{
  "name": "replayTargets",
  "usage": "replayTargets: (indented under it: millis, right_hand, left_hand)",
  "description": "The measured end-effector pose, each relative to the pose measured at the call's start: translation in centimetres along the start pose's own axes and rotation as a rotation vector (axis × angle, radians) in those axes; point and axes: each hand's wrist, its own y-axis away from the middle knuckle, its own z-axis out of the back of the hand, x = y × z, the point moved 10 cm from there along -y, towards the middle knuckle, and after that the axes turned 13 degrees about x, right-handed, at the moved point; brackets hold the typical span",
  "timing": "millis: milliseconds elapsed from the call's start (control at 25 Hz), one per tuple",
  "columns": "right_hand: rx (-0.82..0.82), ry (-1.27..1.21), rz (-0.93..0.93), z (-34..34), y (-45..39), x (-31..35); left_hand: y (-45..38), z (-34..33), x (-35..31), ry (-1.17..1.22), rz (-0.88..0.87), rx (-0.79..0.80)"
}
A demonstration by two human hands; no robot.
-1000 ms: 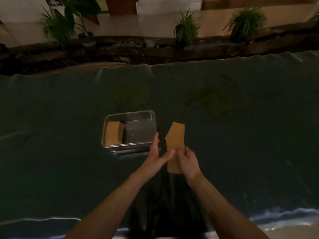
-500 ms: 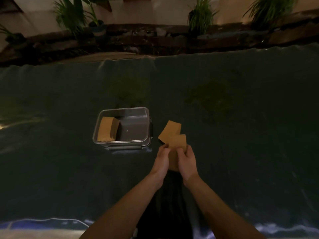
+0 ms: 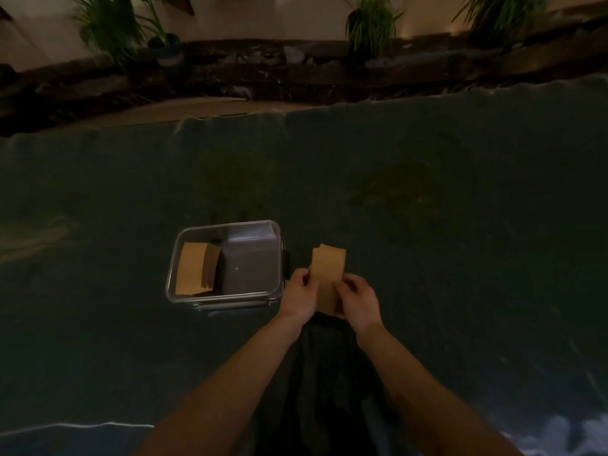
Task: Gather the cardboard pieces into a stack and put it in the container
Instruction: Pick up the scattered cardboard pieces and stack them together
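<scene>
A small stack of brown cardboard pieces is held upright-ish just right of a clear plastic container. My left hand pinches the stack's left edge and my right hand grips its lower right side. The pieces are nearly aligned, with one corner peeking out at the top left. Inside the container, another stack of cardboard leans against the left wall. The rest of the container floor is bare.
A dark green cloth covers the table. Beyond its far edge runs a dark stone border with potted plants. A light strip shows at the near right edge of the cloth.
The fanned pieces in my hands have been squared into one nearly aligned stack. My left hand has shifted from the bottom to the stack's left edge. The view has tilted slightly.
</scene>
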Motion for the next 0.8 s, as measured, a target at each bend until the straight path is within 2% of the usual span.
replayTargets:
  millis: [280,520,800]
  right_hand:
    - [-0.155,0.208,-0.099,1.7,-5.6,2.0]
    - [-0.246,0.280,-0.185,1.5,-7.8,0.8]
    - [-0.313,0.371,-0.165,1.6,-7.9,0.5]
  left_hand:
    - [-6.5,1.6,-3.2,-0.422,0.051,-0.036]
    - [-8.9,1.5,-1.8,-0.523,0.075,-0.090]
    - [-9.5,1.4,-1.1,-0.645,0.067,-0.093]
